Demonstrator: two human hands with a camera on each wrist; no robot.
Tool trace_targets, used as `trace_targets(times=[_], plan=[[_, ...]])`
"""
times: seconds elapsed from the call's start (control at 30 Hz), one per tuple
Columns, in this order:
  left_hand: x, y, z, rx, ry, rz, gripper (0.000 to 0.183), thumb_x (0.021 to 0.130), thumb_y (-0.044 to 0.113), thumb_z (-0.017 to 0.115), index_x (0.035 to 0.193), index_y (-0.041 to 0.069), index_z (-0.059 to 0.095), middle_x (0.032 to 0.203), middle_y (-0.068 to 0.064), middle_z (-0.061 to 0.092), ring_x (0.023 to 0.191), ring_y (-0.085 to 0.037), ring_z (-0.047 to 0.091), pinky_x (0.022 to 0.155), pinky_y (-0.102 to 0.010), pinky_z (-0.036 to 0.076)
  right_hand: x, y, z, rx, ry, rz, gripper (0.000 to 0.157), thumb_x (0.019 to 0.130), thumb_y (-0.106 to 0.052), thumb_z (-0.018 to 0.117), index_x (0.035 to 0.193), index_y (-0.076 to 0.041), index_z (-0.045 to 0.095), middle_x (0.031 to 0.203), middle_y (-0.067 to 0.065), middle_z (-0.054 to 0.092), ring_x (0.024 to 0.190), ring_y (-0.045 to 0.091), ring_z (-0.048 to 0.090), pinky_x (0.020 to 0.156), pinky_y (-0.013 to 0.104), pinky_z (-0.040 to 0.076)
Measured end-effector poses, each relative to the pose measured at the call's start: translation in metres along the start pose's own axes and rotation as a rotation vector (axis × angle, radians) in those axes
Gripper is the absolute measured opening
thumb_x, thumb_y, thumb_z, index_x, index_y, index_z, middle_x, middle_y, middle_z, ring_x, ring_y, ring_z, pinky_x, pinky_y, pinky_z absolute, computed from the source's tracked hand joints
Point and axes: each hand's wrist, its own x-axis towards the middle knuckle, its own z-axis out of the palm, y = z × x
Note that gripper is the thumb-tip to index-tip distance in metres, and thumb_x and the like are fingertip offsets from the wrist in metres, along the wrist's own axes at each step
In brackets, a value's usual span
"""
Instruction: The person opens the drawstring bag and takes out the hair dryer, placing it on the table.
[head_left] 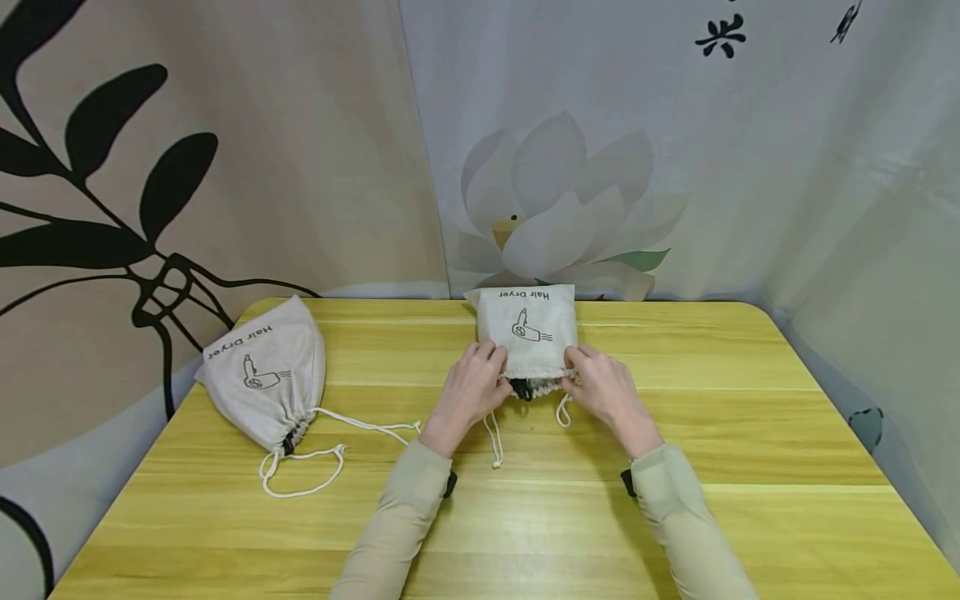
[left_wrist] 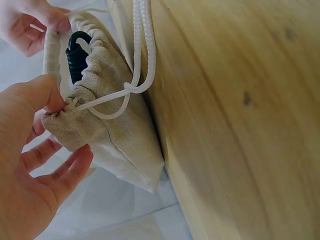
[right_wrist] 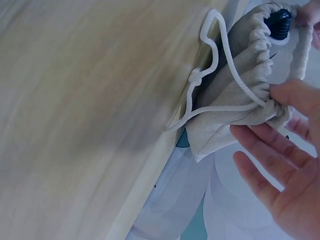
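A beige drawstring bag (head_left: 528, 333) printed "Hair Dryer" lies toward the table's far edge, its gathered mouth facing the person. My left hand (head_left: 471, 385) pinches the left corner of that mouth between thumb and fingers. At the opposite corner, my right hand (head_left: 602, 385) grips the gathered cloth the same way. Between the hands the mouth is partly spread, and a black coiled cord (left_wrist: 76, 62) shows inside. White drawstring loops (right_wrist: 220, 60) hang from both sides of the opening. The rest of the bag's contents is hidden.
A second "Hair Dryer" drawstring bag (head_left: 266, 371) lies at the table's left, its mouth cinched, with something black at the neck. Its white cords (head_left: 315, 492) trail across the wooden table (head_left: 750, 533). A printed curtain (head_left: 337, 150) hangs behind the far edge.
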Motion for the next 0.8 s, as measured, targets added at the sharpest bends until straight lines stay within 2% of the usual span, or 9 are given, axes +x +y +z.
trace_targets(times=[0.37, 0.8], plan=[[-0.0003, -0.0001, 0.0007, 0.003, 0.001, 0.007, 0.022, 0.069, 0.009, 0.071, 0.082, 0.01, 0.053, 0.083, -0.003, 0.054, 0.078, -0.019, 0.051, 0.057, -0.023, 0.047, -0.0007, 0.0029, -0.0017, -0.012, 0.028, -0.014, 0.019, 0.074, -0.009, 0.073, 0.081, -0.009, 0.055, 0.079, 0.005, 0.062, 0.053, 0.014, 0.047, 0.046, 0.025, 0.041], [-0.0012, 0.0008, 0.0008, 0.018, 0.01, 0.024, 0.021, 0.07, 0.006, 0.07, 0.084, 0.009, 0.054, 0.085, -0.005, 0.055, 0.079, -0.021, 0.053, 0.059, -0.025, 0.049, -0.001, 0.0052, -0.003, 0.009, 0.006, 0.002, 0.021, 0.073, -0.006, 0.073, 0.081, -0.009, 0.054, 0.079, 0.005, 0.061, 0.056, 0.015, 0.049, 0.048, 0.025, 0.042]])
